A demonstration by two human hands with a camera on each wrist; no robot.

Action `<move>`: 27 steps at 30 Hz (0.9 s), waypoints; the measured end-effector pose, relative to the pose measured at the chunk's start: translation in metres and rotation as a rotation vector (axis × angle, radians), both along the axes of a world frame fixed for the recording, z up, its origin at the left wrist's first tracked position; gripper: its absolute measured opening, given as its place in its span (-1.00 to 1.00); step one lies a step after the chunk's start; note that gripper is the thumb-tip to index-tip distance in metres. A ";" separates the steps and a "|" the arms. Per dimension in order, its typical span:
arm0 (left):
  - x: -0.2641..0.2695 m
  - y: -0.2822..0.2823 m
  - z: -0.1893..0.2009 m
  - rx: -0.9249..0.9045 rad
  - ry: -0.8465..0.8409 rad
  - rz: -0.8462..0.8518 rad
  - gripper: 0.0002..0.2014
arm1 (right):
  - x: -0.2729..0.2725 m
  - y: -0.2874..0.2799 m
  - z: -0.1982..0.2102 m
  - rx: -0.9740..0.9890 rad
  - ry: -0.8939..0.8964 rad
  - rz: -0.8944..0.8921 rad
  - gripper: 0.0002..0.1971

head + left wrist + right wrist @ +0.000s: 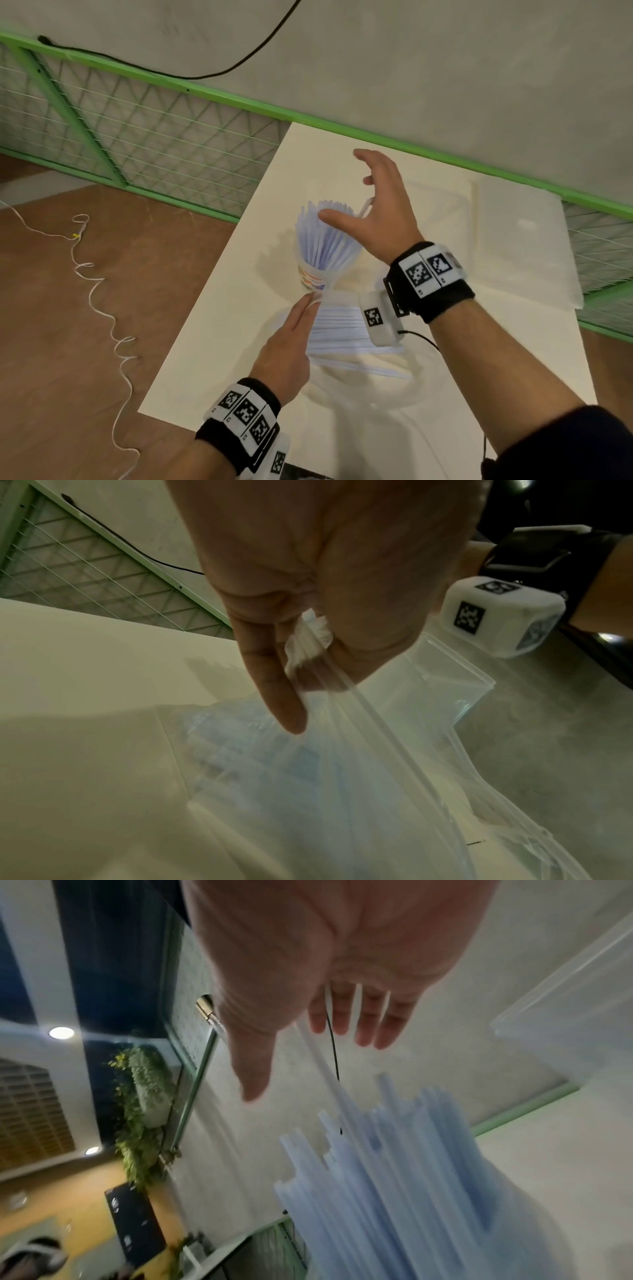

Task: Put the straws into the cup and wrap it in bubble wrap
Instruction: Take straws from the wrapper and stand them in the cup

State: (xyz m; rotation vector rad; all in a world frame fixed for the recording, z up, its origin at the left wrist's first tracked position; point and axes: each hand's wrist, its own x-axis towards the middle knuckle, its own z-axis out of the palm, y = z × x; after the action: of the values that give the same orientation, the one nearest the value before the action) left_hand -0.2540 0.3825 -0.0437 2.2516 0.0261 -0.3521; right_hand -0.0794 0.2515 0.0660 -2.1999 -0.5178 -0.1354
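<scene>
Table (445,359): white top, green mesh fence behind.
Bubble wrap (520,240): flat, far right, unused.
Cup (317,274): upright, straws (325,236) fanned inside (top-heavy; may tip).
Right hand (380,212): spread, empty.
Left hand (291,346): pinches plastic bag (342,764); 1 tug could topple cup.

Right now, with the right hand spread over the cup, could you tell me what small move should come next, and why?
Probably the open right hand should reach down for more pale blue plastic straws from the pile in the clear plastic bag. The colourful printed cup already holds a fanned bunch, that hand holds nothing, and the left hand pinches the bag's edge.
</scene>
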 end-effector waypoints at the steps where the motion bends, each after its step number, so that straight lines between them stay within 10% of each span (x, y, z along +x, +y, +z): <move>1: 0.000 0.000 0.001 -0.004 -0.002 -0.002 -0.06 | -0.003 -0.002 -0.005 -0.007 -0.042 0.002 -0.16; 9: 0.001 0.001 -0.001 0.001 -0.006 -0.011 -0.05 | -0.027 0.006 -0.054 -0.641 -0.140 0.160 -0.16; 27: 0.004 0.001 -0.002 0.066 0.019 -0.033 -0.04 | -0.002 0.032 -0.058 -0.734 -0.347 0.174 -0.54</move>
State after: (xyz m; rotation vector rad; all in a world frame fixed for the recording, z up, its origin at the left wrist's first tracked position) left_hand -0.2499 0.3836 -0.0460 2.3159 0.0107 -0.3960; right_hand -0.0815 0.2834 0.0077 -2.8404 -1.0833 -0.2700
